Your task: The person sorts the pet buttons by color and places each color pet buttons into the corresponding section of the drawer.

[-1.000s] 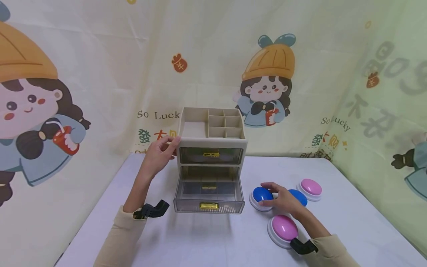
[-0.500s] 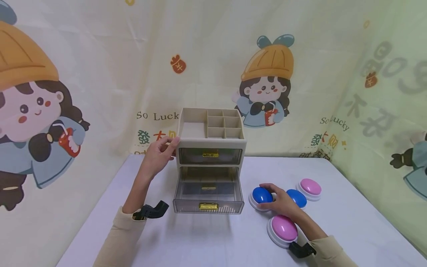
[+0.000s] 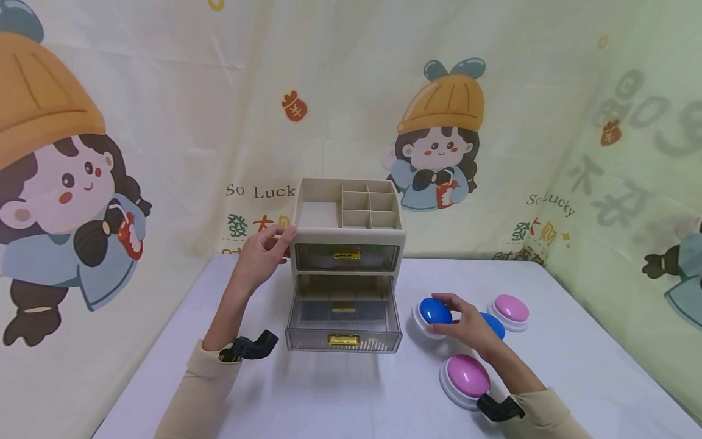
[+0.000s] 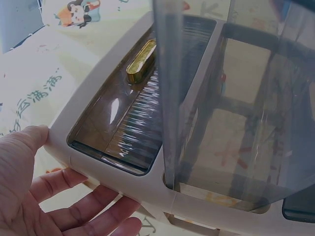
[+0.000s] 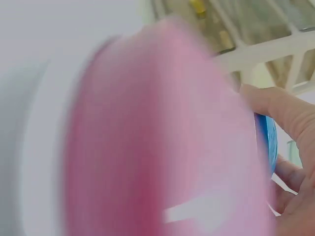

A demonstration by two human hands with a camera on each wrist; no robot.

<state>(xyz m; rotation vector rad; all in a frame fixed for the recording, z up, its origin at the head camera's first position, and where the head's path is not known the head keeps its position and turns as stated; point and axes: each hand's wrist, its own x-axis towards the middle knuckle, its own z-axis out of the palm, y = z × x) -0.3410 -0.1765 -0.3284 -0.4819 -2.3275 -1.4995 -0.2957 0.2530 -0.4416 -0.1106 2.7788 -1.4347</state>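
A cream drawer organizer [image 3: 351,234] stands on the table, its see-through lower drawer [image 3: 344,340] pulled out and upper drawer [image 3: 347,257] closed. At its left side, my left hand [image 3: 262,256] rests thumb and fingers against the upper front corner; in the left wrist view the fingers [image 4: 83,209] lie spread along the side panel. My right hand [image 3: 466,323] grips a blue push button [image 3: 436,310] with a white base between thumb and fingers, slightly tilted and raised off the table. In the right wrist view, a blurred pink button [image 5: 167,137] hides most of it.
A pink button [image 3: 468,375] sits below the right wrist. Another blue button [image 3: 493,325] is partly behind the right hand, and a second pink button [image 3: 512,308] lies beyond it. A printed cloth [image 3: 340,140] hangs behind the white table [image 3: 329,402].
My right hand has lifted the blue button a little and tipped it. The left hand stays against the organizer, and the drawers have not moved.
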